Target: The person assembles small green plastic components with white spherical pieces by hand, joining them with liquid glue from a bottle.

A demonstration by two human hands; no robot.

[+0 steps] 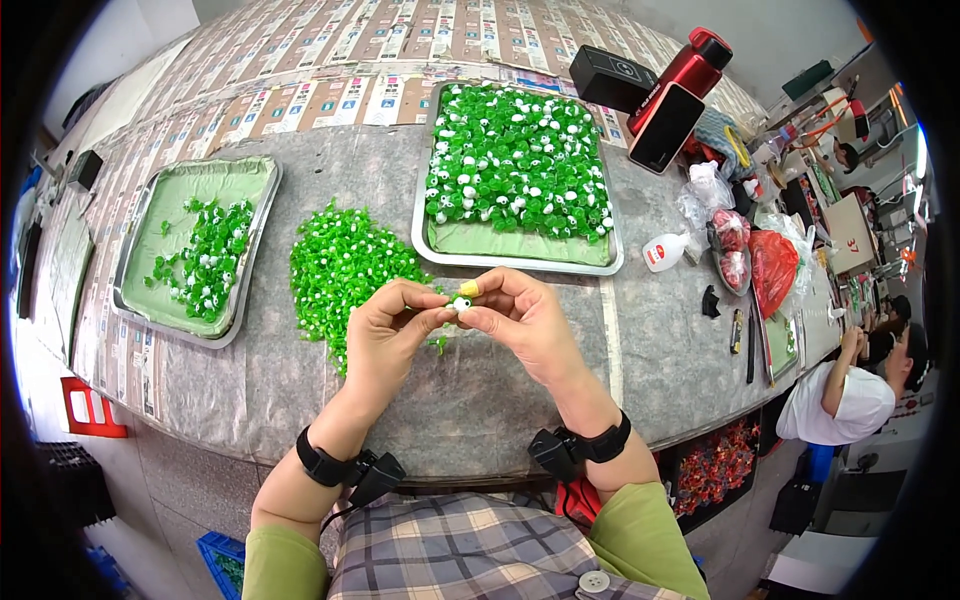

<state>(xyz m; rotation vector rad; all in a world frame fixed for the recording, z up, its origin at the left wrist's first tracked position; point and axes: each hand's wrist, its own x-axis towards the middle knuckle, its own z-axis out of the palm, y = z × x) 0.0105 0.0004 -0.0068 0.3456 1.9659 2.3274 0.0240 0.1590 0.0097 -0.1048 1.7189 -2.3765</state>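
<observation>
My left hand [391, 328] and my right hand [532, 328] meet over the near middle of the table. Between their fingertips they pinch one small white-and-green plastic piece [460, 304], partly covered by the fingers. A yellow finger cot [469, 288] covers a fingertip of my right hand. Just beyond and to the left of my left hand lies a loose pile of small green pieces with white spots [345, 265]. Past my hands a large metal tray [520, 262] is filled with green and white pieces. A smaller metal tray [150, 245], lined with pale green cloth, stands at the left, partly filled.
At the back right stand a red bottle [690, 75], a black box [612, 78] and a phone [666, 128]. A white glue bottle [664, 252], plastic bags [776, 268] and a marker [737, 332] lie at the right. Farther right sits another person [840, 395].
</observation>
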